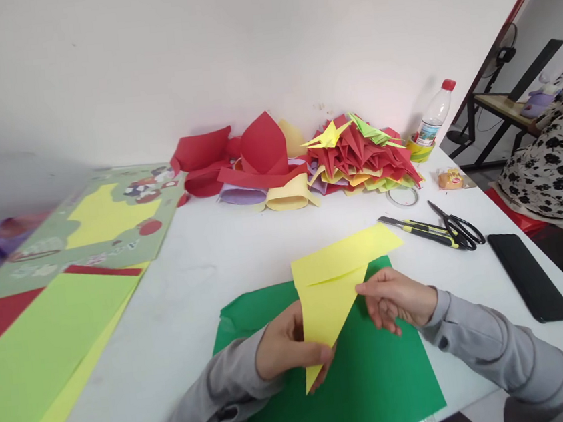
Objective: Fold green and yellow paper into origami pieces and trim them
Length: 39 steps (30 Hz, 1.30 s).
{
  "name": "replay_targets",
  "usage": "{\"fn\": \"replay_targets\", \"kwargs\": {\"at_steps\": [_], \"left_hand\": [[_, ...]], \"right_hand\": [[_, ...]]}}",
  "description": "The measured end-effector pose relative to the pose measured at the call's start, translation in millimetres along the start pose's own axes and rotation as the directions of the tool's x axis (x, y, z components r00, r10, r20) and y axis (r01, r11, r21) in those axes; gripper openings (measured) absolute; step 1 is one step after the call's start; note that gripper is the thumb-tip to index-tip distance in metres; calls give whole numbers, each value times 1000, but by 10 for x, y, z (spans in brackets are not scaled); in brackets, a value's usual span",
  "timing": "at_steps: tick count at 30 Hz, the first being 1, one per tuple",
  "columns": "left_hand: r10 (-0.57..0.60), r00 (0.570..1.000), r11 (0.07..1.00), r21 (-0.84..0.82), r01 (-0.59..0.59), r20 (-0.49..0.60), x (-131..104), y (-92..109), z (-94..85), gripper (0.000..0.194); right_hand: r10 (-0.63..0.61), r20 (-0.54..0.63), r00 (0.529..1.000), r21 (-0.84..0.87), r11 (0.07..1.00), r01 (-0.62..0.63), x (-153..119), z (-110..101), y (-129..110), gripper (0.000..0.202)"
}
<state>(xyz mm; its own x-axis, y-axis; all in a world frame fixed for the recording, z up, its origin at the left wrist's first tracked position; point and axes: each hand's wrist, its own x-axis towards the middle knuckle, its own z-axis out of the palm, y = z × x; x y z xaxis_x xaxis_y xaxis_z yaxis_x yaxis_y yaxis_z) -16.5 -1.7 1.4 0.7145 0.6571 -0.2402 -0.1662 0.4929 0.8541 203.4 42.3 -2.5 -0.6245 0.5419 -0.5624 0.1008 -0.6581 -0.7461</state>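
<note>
A folded yellow paper point(331, 300) is held up over a large green sheet point(380, 382) on the white table. My left hand point(296, 350) grips its lower left part, thumb in front and fingers behind. At the paper's right slanting edge, my right hand point(394, 296) pinches it between thumb and index finger, the other fingers loosely curled. A wide flap lies across the top of the yellow paper and points to the right.
Folded red paper pieces point(264, 145) and a pile of paper stars point(356, 156) line the wall. Scissors point(457, 226), a cutter point(419, 229), tape point(403, 196), a phone point(530, 275) and a bottle point(435, 117) are at right. Coloured sheets point(61, 315) lie left.
</note>
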Motion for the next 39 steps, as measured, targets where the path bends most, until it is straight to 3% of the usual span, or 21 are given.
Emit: {"fn": "replay_targets", "kwargs": {"at_steps": [3, 7, 11, 14, 18, 21, 23, 28, 32, 39], "left_hand": [[0, 1000, 1000, -25, 0, -2, -35, 21, 75, 33], [-52, 998, 998, -20, 52, -21, -118, 29, 139, 45], [-50, 997, 997, 62, 46, 66, -105, 41, -15, 25], [48, 991, 999, 13, -49, 123, -22, 72, -148, 29], [134, 991, 968, -215, -131, -1, 95, 119, -202, 23], [182, 979, 946, -256, -201, -96, 151, 108, -178, 27], [218, 962, 935, -250, -254, -164, 185, 50, -139, 32], [213, 940, 964, -98, -246, -266, 355, -214, 14, 40], [192, 921, 981, 34, -192, -338, 473, -329, 95, 51], [192, 854, 977, 178, -119, -484, 414, -350, 138, 47]], "right_hand": [[103, 80, 991, 15, 994, -104, -11, 74, 22, 55], [-27, -62, 998, 109, 993, 34, 3, 92, 31, 46], [-116, -141, 983, 90, 988, 129, -25, 64, 39, 48], [-175, -187, 967, 103, 975, 196, -47, 56, 44, 50], [-253, -331, 909, 162, 934, 319, -37, 62, 18, 47], [-302, -422, 855, 183, 895, 407, -16, 62, -7, 45], [-313, -434, 845, 187, 886, 424, 2, 68, -4, 44], [-271, -329, 905, 170, 925, 339, 62, 149, 91, 48], [-235, -118, 965, 95, 964, 246, 81, 214, 152, 52], [-186, -26, 982, 9, 982, 186, 98, 157, 165, 47]]}}
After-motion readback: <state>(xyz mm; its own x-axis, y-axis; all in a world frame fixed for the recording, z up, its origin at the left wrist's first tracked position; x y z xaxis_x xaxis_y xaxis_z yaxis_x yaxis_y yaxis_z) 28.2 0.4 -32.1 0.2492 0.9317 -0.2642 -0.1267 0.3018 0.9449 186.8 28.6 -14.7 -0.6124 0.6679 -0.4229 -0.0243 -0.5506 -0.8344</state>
